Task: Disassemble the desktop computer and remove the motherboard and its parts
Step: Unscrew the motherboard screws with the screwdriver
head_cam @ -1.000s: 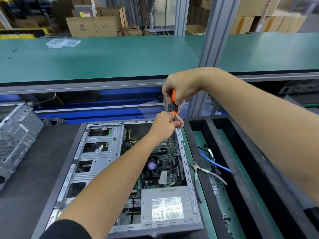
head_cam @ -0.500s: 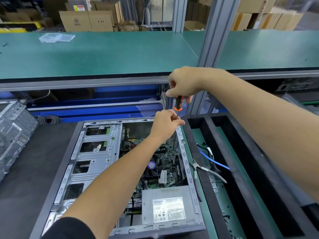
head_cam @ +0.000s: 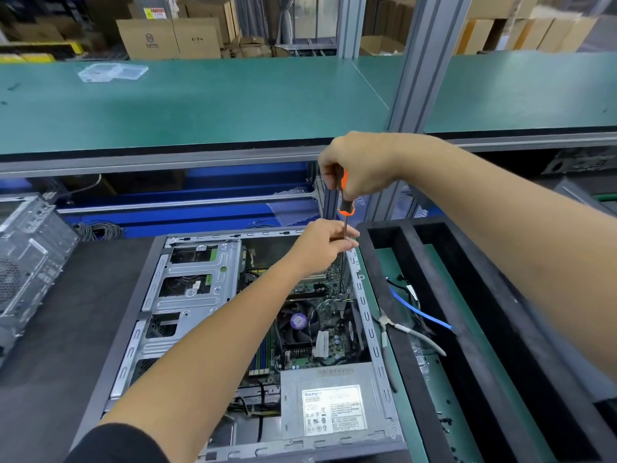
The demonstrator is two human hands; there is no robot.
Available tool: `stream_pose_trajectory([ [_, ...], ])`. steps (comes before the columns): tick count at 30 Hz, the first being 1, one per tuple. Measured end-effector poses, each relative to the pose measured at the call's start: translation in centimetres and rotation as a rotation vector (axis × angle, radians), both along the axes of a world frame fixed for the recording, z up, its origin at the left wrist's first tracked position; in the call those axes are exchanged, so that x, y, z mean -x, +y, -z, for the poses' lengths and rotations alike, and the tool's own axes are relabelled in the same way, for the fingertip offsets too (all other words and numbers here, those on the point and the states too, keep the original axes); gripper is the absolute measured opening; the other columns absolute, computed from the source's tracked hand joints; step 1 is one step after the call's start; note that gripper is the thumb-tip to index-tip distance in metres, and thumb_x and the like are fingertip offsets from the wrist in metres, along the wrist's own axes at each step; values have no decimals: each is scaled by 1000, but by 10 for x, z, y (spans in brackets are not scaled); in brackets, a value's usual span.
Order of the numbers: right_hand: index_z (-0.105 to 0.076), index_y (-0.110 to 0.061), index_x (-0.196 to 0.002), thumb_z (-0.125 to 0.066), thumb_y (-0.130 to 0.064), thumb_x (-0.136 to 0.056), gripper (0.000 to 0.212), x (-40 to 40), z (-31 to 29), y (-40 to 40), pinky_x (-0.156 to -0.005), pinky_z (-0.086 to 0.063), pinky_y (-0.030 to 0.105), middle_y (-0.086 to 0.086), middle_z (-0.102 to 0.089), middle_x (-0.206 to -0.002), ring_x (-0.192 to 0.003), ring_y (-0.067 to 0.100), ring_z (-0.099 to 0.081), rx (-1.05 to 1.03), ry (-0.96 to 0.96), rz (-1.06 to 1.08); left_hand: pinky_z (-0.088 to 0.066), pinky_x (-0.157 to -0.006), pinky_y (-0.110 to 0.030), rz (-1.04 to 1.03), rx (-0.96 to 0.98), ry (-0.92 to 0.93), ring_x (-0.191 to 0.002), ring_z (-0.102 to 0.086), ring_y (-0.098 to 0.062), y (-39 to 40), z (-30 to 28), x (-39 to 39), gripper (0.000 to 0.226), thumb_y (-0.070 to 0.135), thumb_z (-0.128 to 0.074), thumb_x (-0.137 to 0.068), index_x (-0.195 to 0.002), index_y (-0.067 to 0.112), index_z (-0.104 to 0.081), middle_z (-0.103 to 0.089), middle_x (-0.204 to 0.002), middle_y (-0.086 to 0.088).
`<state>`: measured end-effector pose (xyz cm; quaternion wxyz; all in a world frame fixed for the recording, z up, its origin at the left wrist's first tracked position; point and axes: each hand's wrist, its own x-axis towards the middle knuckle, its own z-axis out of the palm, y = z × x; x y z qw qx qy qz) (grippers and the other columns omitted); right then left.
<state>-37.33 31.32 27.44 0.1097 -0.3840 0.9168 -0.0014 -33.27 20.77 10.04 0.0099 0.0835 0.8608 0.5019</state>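
Orange-and-black handle of a screwdriver [head_cam: 344, 195], held upright over the far right corner of the open computer case [head_cam: 187, 312]; the right hand [head_cam: 359, 165] is wrapped around the handle from above. The left hand [head_cam: 322, 245] pinches the thin metal shaft just below the handle, fingertips closed on it. The shaft runs down inside the case, close to its right wall; the tip is too small to make out.

Inside the case: motherboard [head_cam: 329, 315] in the middle right, lying flat, with a round fan [head_cam: 297, 322] on it; silver drive cage [head_cam: 193, 289] to the left of the motherboard; grey power supply [head_cam: 329, 402] with a white label at the near end of the case.

Right of the case: black tray [head_cam: 480, 345] with long compartments, holding pliers [head_cam: 405, 330] and a blue cable [head_cam: 420, 312].

Left of the case: a second, bare metal case [head_cam: 25, 259].
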Motion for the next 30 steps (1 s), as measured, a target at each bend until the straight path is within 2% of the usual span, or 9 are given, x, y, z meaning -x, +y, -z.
stream_pose_trajectory([
  [3, -58, -20, -92, -75, -15, -74, 25, 0, -2, 1, -64, -49, 34, -3, -62, -86, -76, 19, -60, 9, -64, -5, -52, -75, -19, -28, 15, -10, -71, -66, 1, 1, 2, -2, 19, -3, -61, -88, -80, 11, -72, -72, -78, 0],
  [7, -53, -19, -95, -62, -40, -88, 24, 3, 0, 2, -56, -43, 29, 1, -66, -83, -68, 15, -65, 70, 5, 53, -56, -75, -38, -122, 52, 45, -72, -68, -21, 5, 2, 2, 14, 6, -73, -81, -69, 11, -70, -72, -73, -4],
  [11, -53, -18, -85, -58, -36, -92, 20, 6, 3, 3, -49, -41, 23, 0, -69, -73, -50, 9, -67, 93, -26, 100, -43, -58, -30, -145, 92, 76, -53, -53, -7, 3, 1, 4, 33, 17, -79, -77, -60, 9, -53, -58, -57, 3],
  [14, -53, -19, -83, -59, -34, -92, 18, 6, 3, 4, -48, -40, 22, -1, -67, -71, -48, 7, -66, 83, -23, 95, -47, -61, -40, -121, 89, 69, -62, -59, -30, 4, 1, 3, 37, 21, -78, -80, -65, 7, -47, -57, -63, -16],
  [18, -58, -18, -83, -63, -18, -86, 6, 8, 3, 7, -53, -43, 24, 1, -68, -77, -58, 10, -67, 65, -22, 62, -39, -59, -13, -41, 78, 46, -58, -49, -3, 0, 0, 6, 22, 20, -75, -83, -73, 14, -57, -57, -66, 6],
  [19, -59, -18, -85, -65, -14, -83, 7, 7, 3, 7, -55, -44, 25, 1, -67, -81, -66, 14, -66, 60, -21, 50, -42, -64, -11, -3, 44, 26, -64, -55, -2, 0, -2, 6, 9, 16, -72, -86, -83, 13, -64, -63, -75, 7],
  [21, -60, -18, -90, -66, -8, -78, 16, 6, 0, 7, -61, -47, 28, 0, -64, -88, -78, 19, -61, 47, -27, 30, -51, -78, -15, 46, -2, -13, -80, -66, -8, -2, -5, 8, 13, 8, -66, -89, -101, 11, -70, -72, -90, 0],
  [25, -56, -18, -95, -69, -13, -77, 23, 4, 0, 5, -58, -41, 26, -2, -59, -91, -78, 17, -53, 53, -25, 10, -56, -84, -33, -10, 32, 2, -77, -71, -17, 1, -7, 9, 10, 1, -67, -84, -79, 8, -73, -74, -79, -9],
  [30, -57, -16, -97, -61, -25, -89, 13, 6, 2, 4, -58, -39, 27, 2, -63, -93, -79, 19, -56, 103, 25, 19, -45, -57, -18, -74, 83, 45, -51, -54, 2, -2, -6, 12, 23, 13, -80, -75, -59, 7, -66, -64, -59, 12],
])
